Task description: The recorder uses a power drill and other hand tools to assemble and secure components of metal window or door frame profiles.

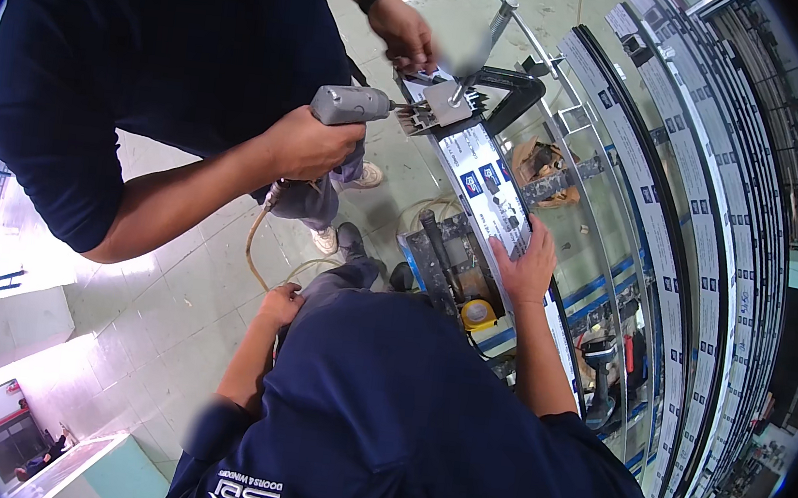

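In the head view, the right hand point(528, 264) lies across a film-wrapped profile point(505, 207), thumb and fingers spread; I cannot tell how firmly it grips. The left hand point(282, 305) rests at the thigh, fingers loosely bent. A co-worker's hand point(317, 148) points a grey pneumatic driver point(351, 105) toward the profile's far end.

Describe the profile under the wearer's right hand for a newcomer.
Start from the row of long profiles on the picture's right. Left of it, one blue-labelled profile slants beneath the right hand. Only that one has a grey drill near its far end.
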Demonstrator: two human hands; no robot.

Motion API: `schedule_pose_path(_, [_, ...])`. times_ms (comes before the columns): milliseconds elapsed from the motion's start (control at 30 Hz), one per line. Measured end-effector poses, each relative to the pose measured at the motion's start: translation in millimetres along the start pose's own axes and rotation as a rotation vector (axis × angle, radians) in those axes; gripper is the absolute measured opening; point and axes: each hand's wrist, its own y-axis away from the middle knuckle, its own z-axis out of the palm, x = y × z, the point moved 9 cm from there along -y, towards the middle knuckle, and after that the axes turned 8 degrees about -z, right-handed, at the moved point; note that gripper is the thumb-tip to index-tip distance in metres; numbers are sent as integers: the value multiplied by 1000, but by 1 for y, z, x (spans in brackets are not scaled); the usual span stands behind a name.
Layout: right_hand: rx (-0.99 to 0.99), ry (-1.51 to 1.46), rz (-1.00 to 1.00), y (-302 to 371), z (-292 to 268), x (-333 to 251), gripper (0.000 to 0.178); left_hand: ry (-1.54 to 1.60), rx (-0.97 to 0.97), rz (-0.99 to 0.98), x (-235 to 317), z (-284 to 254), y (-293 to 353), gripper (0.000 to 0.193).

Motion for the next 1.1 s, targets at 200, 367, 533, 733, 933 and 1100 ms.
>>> schedule_pose_path(200, [11, 2, -14, 0, -1, -1, 93, -8, -8, -14, 3, -2, 0, 57])
schedule_pose_path(367, [9, -3, -18, -1, 0, 0, 94, 9, -2, 6, 3, -1, -3, 55])
schedule_pose_path(533, [21, 10, -20, 0, 0, 1, 94, 37, 0, 5, -2, 2, -5, 55])
schedule_pose_path(733, [4, 16, -14, 0, 3, 3, 94, 33, 9, 5, 0, 3, -6, 55])
schedule_pose_path(933, [2, 10, -11, 0, 4, 4, 94, 32, -3, -6, -3, 5, -8, 56])
schedule_pose_path(1100, [-2, 11, -7, 0, 4, 5, 94, 32, -6, -4, -2, 5, -7, 56])
